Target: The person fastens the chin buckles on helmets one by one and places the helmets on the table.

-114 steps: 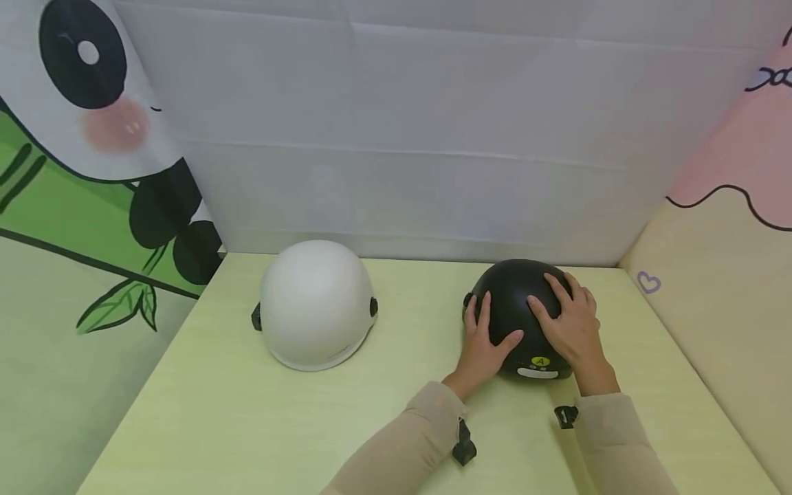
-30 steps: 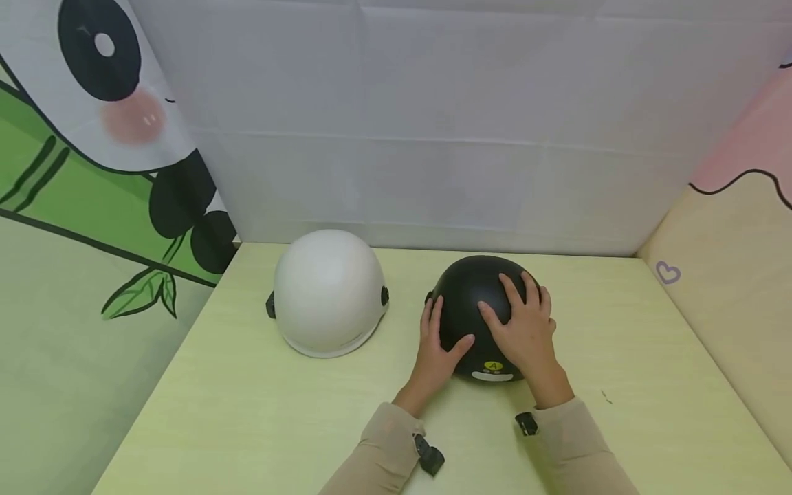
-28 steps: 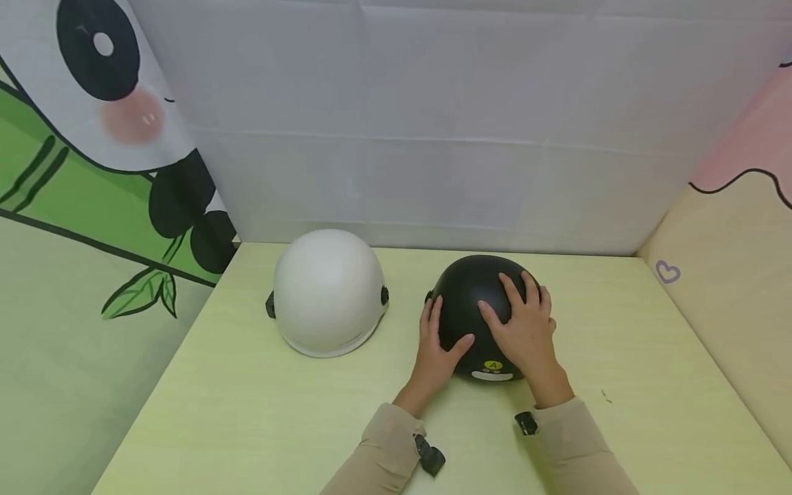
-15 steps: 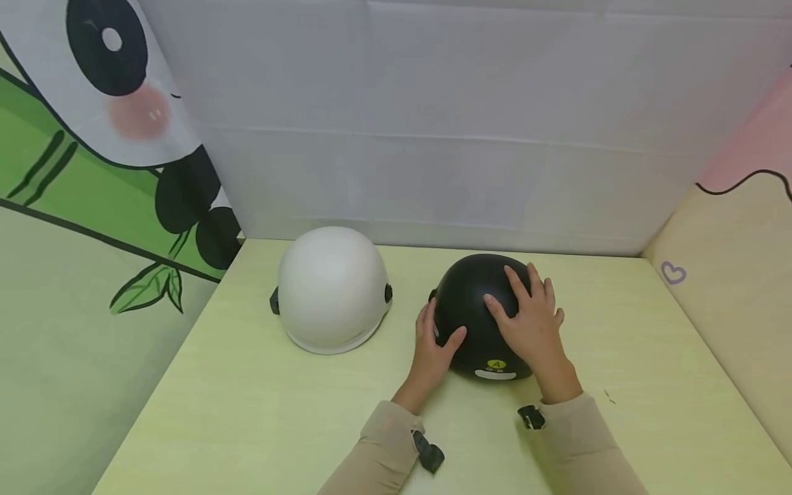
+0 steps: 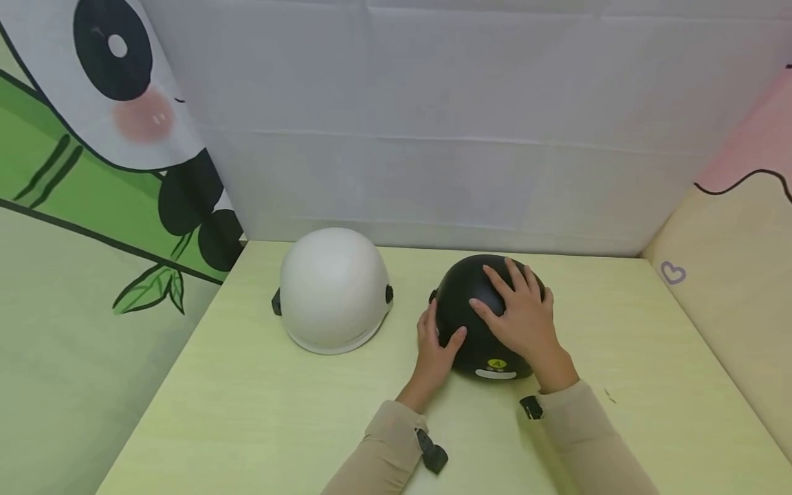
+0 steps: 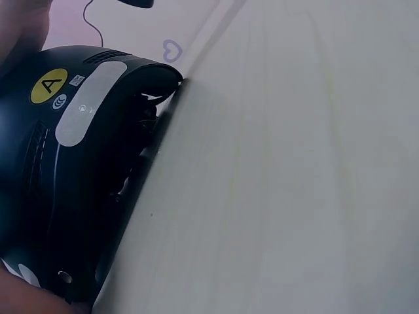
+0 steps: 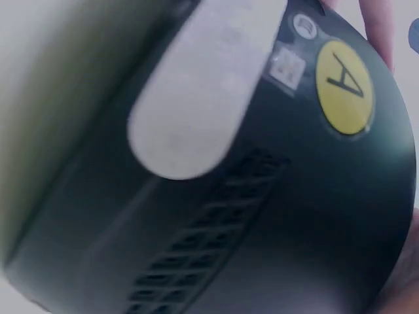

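Note:
A glossy black helmet (image 5: 464,285) stands dome up on the table, its back toward me. Low on it are a yellow round sticker (image 5: 497,364) with an A and a white strip (image 5: 495,375). My left hand (image 5: 433,357) touches the helmet's left side, thumb spread toward the back. Spread fingers of my right hand (image 5: 527,323) rest over the dome's upper right. The right wrist view shows the vents (image 7: 209,229) close up. A white helmet (image 5: 334,289) stands to the left, dome up, apart from both hands.
The pale yellow table (image 5: 247,412) ends at a white back wall (image 5: 433,185). Printed panels flank it: a green cartoon panel (image 5: 93,158) on the left, a pink and cream one (image 5: 730,275) on the right. A dark wrist device (image 5: 433,457) hangs below the left sleeve.
Since the earliest frame, the black helmet has moved left, closer to the white one. Within the last second my left fingers have slid toward its side, and my right hand has shifted over the dome.

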The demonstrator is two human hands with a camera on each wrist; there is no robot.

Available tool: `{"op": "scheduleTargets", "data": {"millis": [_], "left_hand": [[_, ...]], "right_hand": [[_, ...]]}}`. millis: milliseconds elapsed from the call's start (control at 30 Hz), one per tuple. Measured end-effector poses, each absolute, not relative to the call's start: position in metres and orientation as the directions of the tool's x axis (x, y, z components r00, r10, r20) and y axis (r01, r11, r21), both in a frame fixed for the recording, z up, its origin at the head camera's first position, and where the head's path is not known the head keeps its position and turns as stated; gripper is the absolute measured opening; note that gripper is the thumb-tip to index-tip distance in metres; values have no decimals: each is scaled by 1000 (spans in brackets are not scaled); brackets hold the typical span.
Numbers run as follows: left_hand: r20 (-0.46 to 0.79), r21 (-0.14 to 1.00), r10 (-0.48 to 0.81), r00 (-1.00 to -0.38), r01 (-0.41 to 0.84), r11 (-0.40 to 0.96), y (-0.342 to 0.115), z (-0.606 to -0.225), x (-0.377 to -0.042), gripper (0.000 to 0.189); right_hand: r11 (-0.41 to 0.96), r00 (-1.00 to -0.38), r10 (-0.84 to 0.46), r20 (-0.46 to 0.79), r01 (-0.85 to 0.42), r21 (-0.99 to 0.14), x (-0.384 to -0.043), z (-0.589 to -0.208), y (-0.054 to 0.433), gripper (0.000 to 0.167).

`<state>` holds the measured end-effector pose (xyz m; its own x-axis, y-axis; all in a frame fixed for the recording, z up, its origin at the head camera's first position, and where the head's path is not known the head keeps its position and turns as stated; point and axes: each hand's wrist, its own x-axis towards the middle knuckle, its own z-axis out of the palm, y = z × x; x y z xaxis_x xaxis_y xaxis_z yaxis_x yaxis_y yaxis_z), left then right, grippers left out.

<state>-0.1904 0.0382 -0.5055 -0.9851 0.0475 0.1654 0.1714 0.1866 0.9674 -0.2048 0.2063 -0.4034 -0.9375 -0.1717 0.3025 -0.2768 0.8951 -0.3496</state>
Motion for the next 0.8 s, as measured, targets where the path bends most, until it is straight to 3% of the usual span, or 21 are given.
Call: {"op": "scheduleTargets", "data": {"millis": [133, 267, 533, 800], "left_hand": [[179, 971, 47, -983, 184, 155, 40, -509, -192, 85], [196, 971, 26, -980, 198, 136, 42, -511, -191, 84], [276, 959, -56, -960, 271, 79, 53, -509, -194, 86], [320, 943, -139, -937, 302, 137, 61, -498, -198, 87]], "right_hand": [[925, -952, -195, 235, -258, -279, -209, -401, 201, 75], [939, -947, -196, 254, -256, -229, -212, -404, 198, 74], [931, -940, -181, 290, -258, -258, -213, -399, 200, 70], [926, -951, -148, 270, -229, -299, -215, -389, 206, 68]]}}
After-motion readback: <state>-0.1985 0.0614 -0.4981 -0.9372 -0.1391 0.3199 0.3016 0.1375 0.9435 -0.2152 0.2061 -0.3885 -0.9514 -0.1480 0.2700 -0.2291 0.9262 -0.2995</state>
